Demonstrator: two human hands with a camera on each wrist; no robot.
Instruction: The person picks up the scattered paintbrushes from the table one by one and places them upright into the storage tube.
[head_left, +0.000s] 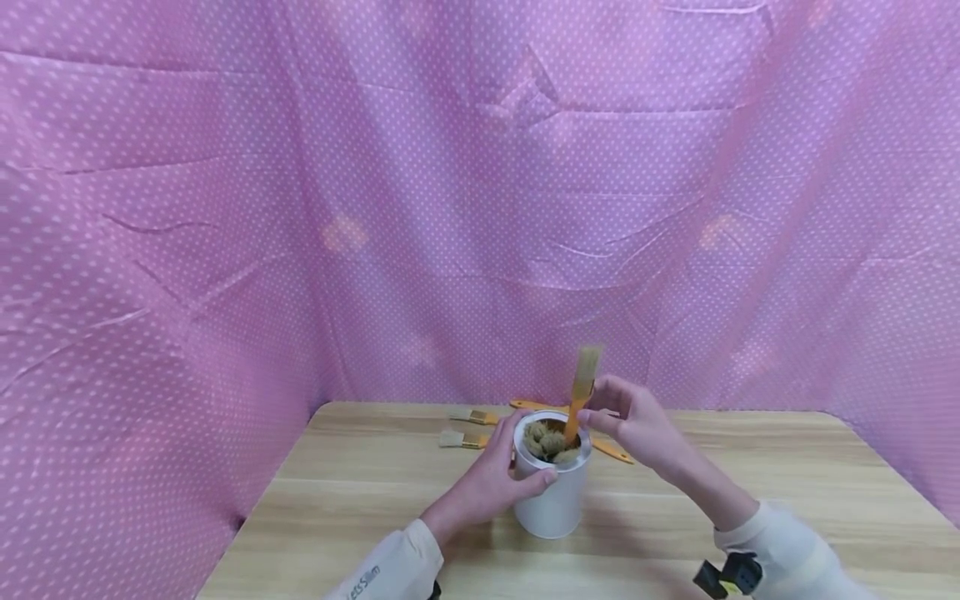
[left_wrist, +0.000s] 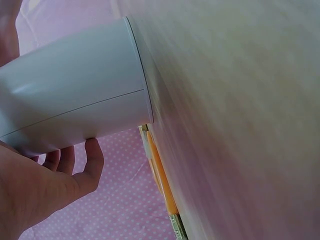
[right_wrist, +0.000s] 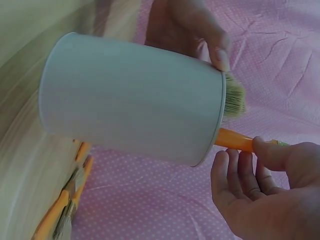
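A white cylindrical can [head_left: 551, 507] stands upright on the table, with tan bristle heads [head_left: 550, 442] showing inside its mouth. My left hand [head_left: 501, 473] grips the can's left side near the rim, thumb at the front. Between thumb and fingers, my right hand [head_left: 641, 423] pinches a paintbrush [head_left: 586, 372] bristles up, its orange handle [right_wrist: 231, 140] running down into the can. How deep the handle goes is hidden by the can wall. In the left wrist view the can [left_wrist: 75, 85] covers most of the right hand.
Behind the can, several orange-handled paintbrushes lie flat; two brushes [head_left: 459, 439] point their bristles left, and an orange handle [head_left: 613, 452] sticks out right. The wooden table [head_left: 360, 500] ends at a pink dotted curtain [head_left: 480, 250] at the back and sides.
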